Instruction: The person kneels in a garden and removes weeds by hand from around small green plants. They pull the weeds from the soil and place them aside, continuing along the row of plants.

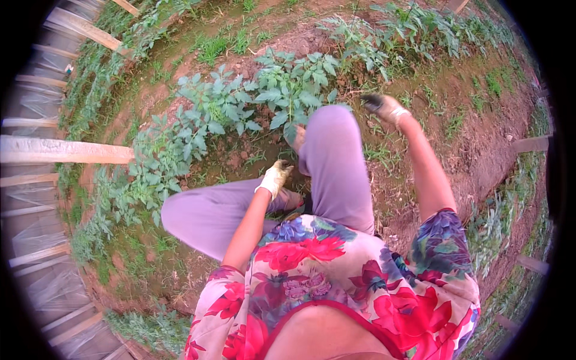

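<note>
Both hands wear pale work gloves with dark, soiled fingers. My left hand [276, 176] is low between my bent knees, above soil and small weeds; its fingers look curled, but whether they hold anything is hidden. My right hand [382, 108] reaches out beyond my right knee, blurred, over the soil beside the row; its grip cannot be made out. Leafy tomato plants [288, 92] stand in a row just ahead of my knees. Green weeds [380, 155] grow in the bare soil below my right hand.
A thick wooden post [67, 150] stands at the left by the row. Beyond it runs a wall of slats and clear plastic film [33, 234]. More tomato plants [418, 31] continue at the upper right, and another row [499, 220] lies at the far right. Grass tufts [211, 47] grow ahead.
</note>
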Demonstrator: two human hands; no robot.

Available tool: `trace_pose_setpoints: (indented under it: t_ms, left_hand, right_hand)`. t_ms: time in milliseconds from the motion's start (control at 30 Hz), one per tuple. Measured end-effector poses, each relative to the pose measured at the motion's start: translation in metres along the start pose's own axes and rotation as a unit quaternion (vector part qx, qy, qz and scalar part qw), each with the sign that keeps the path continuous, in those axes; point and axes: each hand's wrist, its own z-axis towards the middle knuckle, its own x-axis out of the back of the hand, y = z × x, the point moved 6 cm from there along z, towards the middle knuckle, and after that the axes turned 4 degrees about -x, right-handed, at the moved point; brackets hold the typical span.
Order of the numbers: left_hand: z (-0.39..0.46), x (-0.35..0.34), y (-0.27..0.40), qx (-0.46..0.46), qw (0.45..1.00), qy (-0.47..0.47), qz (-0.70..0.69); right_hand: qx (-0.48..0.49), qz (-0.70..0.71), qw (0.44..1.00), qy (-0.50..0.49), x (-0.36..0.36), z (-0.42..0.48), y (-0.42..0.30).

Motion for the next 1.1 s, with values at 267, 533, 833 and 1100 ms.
trace_pose_setpoints:
  t_ms: [267,533,833,1100]
  left_hand:
    - [0.077,0.025,0.044,-0.079,0.994,0.075,0.007]
    - [0.157,0.022,0.072,-0.187,0.977,0.101,0.016]
    - [0.178,0.009,0.026,-0.116,0.993,-0.031,-0.010]
    - [0.230,0.058,0.037,-0.109,0.945,0.104,0.289]
  right_hand:
    - [-0.034,0.216,0.975,-0.027,-0.106,0.124,0.014]
    - [-0.003,0.106,0.994,0.031,-0.134,0.180,-0.022]
    - [-0.018,0.355,0.935,-0.014,-0.113,0.192,-0.120]
    - [0.043,0.138,0.989,-0.022,-0.106,0.253,-0.152]
